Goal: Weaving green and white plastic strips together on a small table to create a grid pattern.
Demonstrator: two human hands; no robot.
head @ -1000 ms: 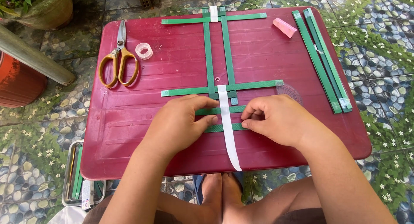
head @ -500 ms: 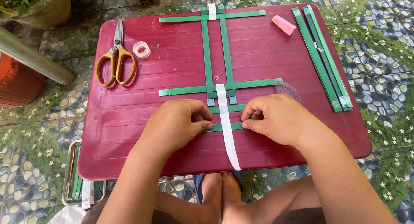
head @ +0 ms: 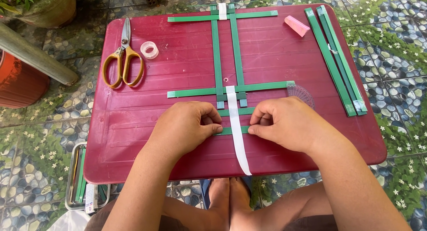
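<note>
Change since earlier frames: both hands stay at the lowest green crosspiece; their placement is almost the same, and the strips and tools on the table have not shifted.
Left hand (head: 187, 126): fingers curled, fingertips pinching the left end of the lower green strip (head: 232, 130) and pressing it onto the table.
Right hand (head: 289, 123): fingers bent, thumb and fingertips pinching the right end of the same strip, just beside the white band.
White strip (head: 236, 133): runs from the middle crosspiece toward the near table edge, crossing the lower green strip between the two hands.
Green frame (head: 227, 57): two long parallel strips lie lengthwise down the table centre, crossed by one strip at the far end and one at mid-table; a short white piece (head: 222, 10) sits on the far crossing.
Table (head: 178, 70): dark red plastic, ribbed surface.
Scissors (head: 122, 57): yellow handles, lying left of the frame.
Tape roll (head: 149, 50): clear, just right of the scissors.
Spare green strips (head: 336, 57): bundle along the right edge.
Pink block (head: 296, 26): near the far right corner.
</note>
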